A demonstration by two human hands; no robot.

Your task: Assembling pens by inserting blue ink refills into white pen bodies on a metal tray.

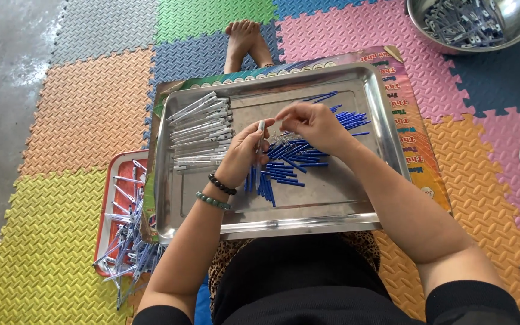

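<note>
Resting on the person's lap, a steel tray (380, 129) lay over a colourful printed sheet (419, 141) — its border lined with bright lettering. The left hand (243, 157) pinched a clear pen barrel (261, 133) upright above the tray's middle; the right hand (311, 123) pinched at its tip. Blue refills (299, 157) lay heaped beneath — finished pens (203, 129) stacked left.
</note>
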